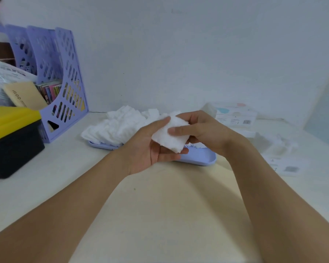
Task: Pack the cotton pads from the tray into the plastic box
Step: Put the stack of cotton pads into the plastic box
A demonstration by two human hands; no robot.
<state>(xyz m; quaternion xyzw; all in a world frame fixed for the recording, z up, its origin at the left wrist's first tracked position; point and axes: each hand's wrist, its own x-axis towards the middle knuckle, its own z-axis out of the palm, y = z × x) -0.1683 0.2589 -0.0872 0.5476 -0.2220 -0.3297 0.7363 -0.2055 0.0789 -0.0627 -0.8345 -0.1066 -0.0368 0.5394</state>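
- Two hands involved: a small stack of cotton pads (169, 136) is pinched between left hand (152, 147) and right hand (201, 132), above the tray (199, 157).
- Step judged: squaring the stack; most pads are still heaped on the tray at 11 o'clock.
- Next: carry to the plastic box (234, 115), 2 o'clock, edges kept aligned.

fluffy matt cotton pads (170, 135), smooth plastic tray (201, 155)

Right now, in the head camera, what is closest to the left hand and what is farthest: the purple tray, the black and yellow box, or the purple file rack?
From the left hand:
1. Purple tray, just beyond it.
2. Black and yellow box, far left.
3. Purple file rack, back left.
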